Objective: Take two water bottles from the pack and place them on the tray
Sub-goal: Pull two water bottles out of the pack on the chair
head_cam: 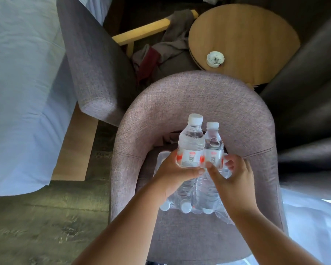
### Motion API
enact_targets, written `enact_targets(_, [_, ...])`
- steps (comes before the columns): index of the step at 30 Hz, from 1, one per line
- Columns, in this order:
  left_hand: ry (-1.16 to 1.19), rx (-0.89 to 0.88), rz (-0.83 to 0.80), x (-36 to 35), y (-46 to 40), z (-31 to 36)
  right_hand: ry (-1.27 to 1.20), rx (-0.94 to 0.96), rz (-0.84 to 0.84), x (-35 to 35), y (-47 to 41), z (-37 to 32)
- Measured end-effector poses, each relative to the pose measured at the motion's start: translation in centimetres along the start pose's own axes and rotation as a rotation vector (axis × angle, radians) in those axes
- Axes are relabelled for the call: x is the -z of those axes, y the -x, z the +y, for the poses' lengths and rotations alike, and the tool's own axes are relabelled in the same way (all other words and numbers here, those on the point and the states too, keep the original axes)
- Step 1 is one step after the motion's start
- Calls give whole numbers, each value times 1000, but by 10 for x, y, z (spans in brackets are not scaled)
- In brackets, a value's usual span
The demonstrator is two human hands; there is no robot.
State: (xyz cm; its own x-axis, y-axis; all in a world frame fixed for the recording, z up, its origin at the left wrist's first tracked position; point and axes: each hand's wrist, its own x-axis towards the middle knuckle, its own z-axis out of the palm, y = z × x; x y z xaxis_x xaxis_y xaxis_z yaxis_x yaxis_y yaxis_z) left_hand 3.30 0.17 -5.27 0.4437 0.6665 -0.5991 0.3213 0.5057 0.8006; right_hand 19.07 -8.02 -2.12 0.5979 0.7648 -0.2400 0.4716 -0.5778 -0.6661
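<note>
Two clear water bottles with white caps and red-and-white labels are held upright side by side above a chair seat. My left hand (175, 174) grips the left bottle (191, 143) around its lower half. My right hand (232, 175) grips the right bottle (213, 145) the same way. Below them the plastic-wrapped pack of bottles (187, 204) lies on the seat, its wrap torn open, with several white caps pointing toward me. No tray is in view.
The pack rests on a grey-pink fabric armchair (195, 96). A second grey chair (96, 69) holds clothes at the upper left. A round wooden table (245, 35) carries a white ashtray (215, 58). A white bed (21, 92) is at the left, dark curtains at the right.
</note>
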Motion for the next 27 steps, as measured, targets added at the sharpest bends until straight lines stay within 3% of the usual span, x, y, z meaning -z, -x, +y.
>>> enact_targets(5, [28, -20, -22, -1, 2, 2, -1, -124, -298, -8, 1, 2])
enact_targets(9, [34, -29, -18, 0, 2, 4, -252, -186, -417, -7, -13, 6])
enact_targets(20, [141, 29, 21, -7, 16, 29, -528, -209, -317, 0, 0, -4])
enact_targets(27, [216, -41, 103, -15, 56, 58, -723, -171, -364, 40, 19, -41])
